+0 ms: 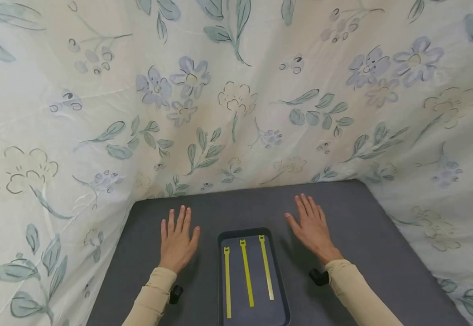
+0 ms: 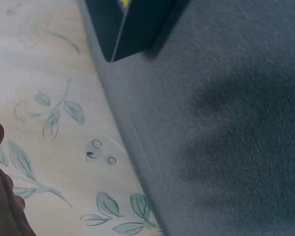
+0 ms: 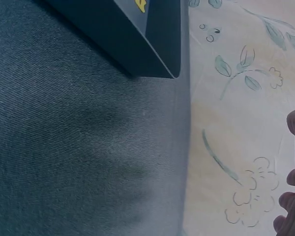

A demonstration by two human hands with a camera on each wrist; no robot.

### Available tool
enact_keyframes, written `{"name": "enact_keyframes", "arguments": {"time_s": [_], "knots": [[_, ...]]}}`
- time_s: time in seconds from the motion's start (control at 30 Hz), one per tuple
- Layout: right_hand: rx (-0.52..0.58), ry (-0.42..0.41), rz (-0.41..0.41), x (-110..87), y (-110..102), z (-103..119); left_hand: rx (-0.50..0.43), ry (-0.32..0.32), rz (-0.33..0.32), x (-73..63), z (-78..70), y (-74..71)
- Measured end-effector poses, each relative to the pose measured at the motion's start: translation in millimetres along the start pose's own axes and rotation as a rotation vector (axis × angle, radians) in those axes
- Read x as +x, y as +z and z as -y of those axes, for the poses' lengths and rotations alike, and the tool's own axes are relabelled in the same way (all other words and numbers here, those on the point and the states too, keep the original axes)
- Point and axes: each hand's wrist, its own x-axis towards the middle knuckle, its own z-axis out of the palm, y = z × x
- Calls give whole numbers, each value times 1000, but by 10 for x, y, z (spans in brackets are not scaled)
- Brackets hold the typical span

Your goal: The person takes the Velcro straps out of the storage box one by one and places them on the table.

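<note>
Sleeves (image 1: 148, 294) seen nearest. Left hand (image 1: 177, 246) and right hand (image 1: 315, 232) extended, fingers (image 1: 306, 206) straight, nothing grasped. Three yellow straps (image 1: 247, 274) laid in tray (image 1: 220, 280) between, long axes near 12–6: left's 4 o'clock, right's 8; neither hand clearly nearer.

Your tray (image 1: 238, 290): dark, rectangular, rounded corners, raised walls. Sits flat between your left hand (image 1: 178, 244) and right hand (image 1: 311, 228), touching neither; fingertips of both extend past its far end. Inside: three flat yellow straps, each with a wider slotted head at the far end, none touching another. Left strap (image 1: 227, 283) is on your left hand's side, nearly straight, set closest to you. Middle strap (image 1: 247, 274) next, tail angled toward your right-hand side. Right strap (image 1: 267, 267) nearest your right hand, similar angle, set farthest out.
</note>
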Motion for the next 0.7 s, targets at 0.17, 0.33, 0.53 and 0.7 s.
{"name": "enact_keyframes", "arguments": {"time_s": [0.17, 0.33, 0.53, 0.7], "knots": [[26, 5, -14, -18, 8, 83, -16, 18, -52, -64, 10, -6], [192, 50, -2, -72, -14, 278, -183, -74, -21, -178, -27, 56], [625, 112, 238, -193, -3, 608, -549, -239, 251, -382, -54, 272], [856, 95, 451, -238, 146, 858, -777, -289, 384, -477, -83, 505]]}}
